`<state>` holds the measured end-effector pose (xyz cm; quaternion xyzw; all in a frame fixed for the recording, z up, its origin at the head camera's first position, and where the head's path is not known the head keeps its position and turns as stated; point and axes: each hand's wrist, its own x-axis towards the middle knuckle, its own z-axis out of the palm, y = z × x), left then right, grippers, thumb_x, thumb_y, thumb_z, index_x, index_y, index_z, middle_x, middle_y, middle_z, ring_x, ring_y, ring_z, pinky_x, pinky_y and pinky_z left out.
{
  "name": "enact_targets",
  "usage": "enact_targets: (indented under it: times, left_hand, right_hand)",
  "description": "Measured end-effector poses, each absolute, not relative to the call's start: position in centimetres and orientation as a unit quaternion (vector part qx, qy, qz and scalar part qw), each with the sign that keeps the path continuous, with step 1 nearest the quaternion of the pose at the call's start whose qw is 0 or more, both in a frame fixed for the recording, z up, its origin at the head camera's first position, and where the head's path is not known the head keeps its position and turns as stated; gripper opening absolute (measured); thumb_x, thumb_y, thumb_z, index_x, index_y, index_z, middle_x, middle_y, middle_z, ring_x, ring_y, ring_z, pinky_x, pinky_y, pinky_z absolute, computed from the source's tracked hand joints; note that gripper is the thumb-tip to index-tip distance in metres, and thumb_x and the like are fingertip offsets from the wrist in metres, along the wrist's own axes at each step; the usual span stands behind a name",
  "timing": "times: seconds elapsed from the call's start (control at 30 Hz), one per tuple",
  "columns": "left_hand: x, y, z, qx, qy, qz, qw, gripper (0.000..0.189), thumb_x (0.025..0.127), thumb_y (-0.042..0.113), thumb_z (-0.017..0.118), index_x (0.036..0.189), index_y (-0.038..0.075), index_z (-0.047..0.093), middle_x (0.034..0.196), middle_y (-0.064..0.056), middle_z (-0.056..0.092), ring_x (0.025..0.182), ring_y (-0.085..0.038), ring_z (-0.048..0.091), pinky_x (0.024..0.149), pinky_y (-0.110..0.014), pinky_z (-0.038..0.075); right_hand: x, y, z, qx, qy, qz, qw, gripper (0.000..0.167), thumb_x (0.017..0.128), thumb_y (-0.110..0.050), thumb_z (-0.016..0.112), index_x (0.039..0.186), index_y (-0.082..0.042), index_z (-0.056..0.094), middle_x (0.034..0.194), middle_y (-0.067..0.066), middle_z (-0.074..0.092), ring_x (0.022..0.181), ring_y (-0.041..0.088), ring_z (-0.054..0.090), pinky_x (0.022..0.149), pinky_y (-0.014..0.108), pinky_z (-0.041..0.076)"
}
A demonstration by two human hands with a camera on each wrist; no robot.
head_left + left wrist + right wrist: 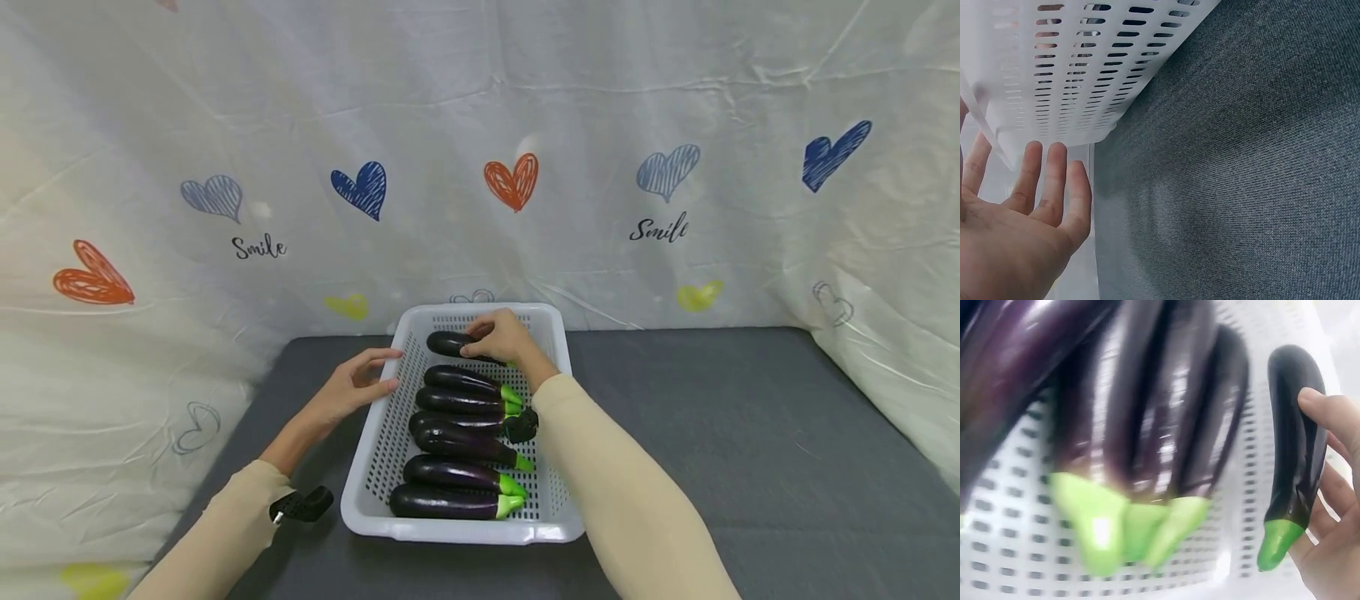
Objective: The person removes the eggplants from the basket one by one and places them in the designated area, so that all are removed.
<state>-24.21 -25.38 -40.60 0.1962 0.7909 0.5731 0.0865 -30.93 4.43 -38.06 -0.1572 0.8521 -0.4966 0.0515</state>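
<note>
In the head view, the left sleeve [228, 521] at seven o'clock and right sleeve [626, 483] at five are plain cream, with black wrist cameras [303, 505].

Eggplants [459, 440] in the basket: glossy purple-black, caps bright lime green. Held eggplant [1294, 434]: near-black, white highlights, green cap. Basket [461, 531]: white, walls patterned with regular rows of oblong slots. Tablecloth [697, 433]: dark grey, blue-grey in the left wrist view, with a fine ribbed weave. Backdrop sheet [442, 242]: off-white, printed with hearts; scribble-filled ones orange-red, navy and pale blue, others yellow, some only grey outlines; "Smile" lettering [258, 247] in black script. Sleeves [622, 483]: plain cream. Wrist devices [303, 505]: black.
</note>
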Motion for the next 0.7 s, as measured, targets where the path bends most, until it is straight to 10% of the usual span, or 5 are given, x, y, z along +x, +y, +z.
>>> enact_targets:
  times: [0.7]
  left_hand:
    - [-24.2,-25.3,-40.5,0.193,0.79,0.575,0.089,0.054,0.1,0.012,0.068,0.149,0.008,0.047,0.147,-0.026,0.045,0.113,-0.039,0.062,0.084,-0.046,0.055]
  right_hand:
    - [-30.6,7.1,-30.4,-0.265,0.805,-0.529,0.034,0.036,0.088,-0.013,0.083,0.121,-0.002,0.073,0.116,0.009,0.069,0.11,0.024,0.062,0.092,0.041,0.05]
